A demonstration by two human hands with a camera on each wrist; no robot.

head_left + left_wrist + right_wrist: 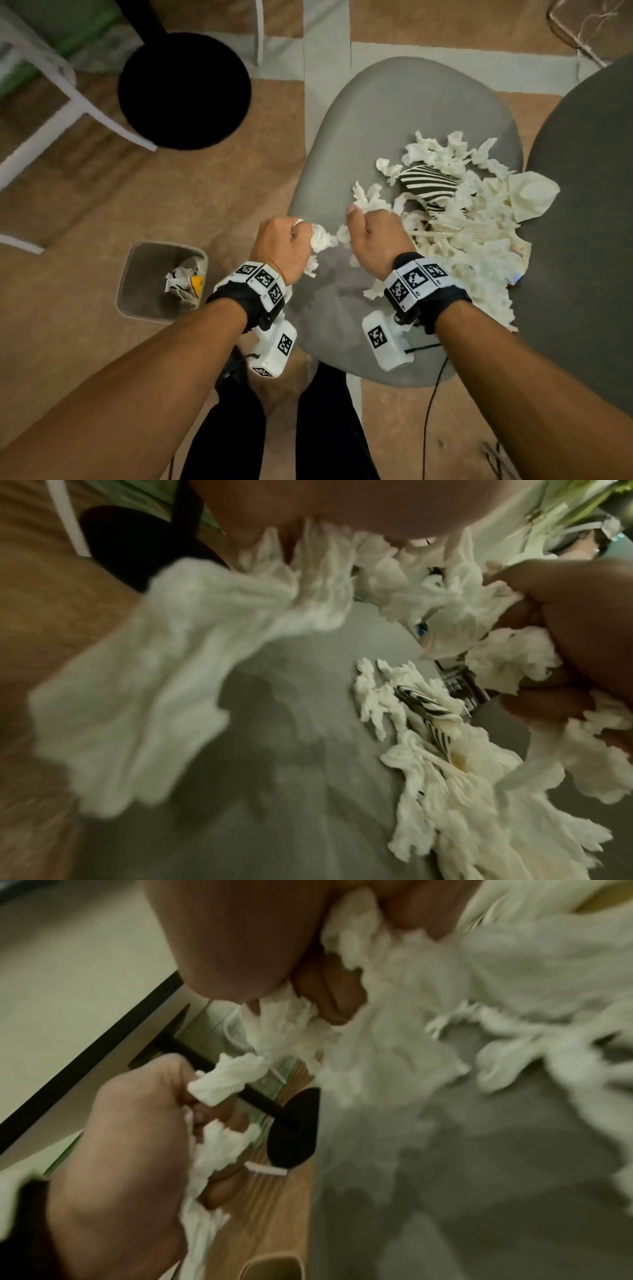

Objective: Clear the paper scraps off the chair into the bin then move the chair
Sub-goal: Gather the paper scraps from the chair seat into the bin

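Note:
A grey chair seat (394, 113) carries a heap of white paper scraps (479, 240) on its right half, with a black-and-white striped piece (428, 185) among them. My left hand (287, 243) is a fist gripping a wad of white scraps (320, 241) above the seat's left edge. My right hand (376, 236) clutches more scraps (359, 947) at the near edge of the heap. In the left wrist view a held scrap (171, 669) hangs blurred over the seat (308, 791). The bin (137, 274) stands on the floor at the left, with crumpled paper (181, 277) inside.
A black round base (185, 90) with a pole sits on the floor at the back left, beside a white frame (68, 92). A dark grey rounded surface (582, 240) adjoins the seat on the right. A black cable (431, 394) hangs by my right arm. My legs (284, 428) stand below.

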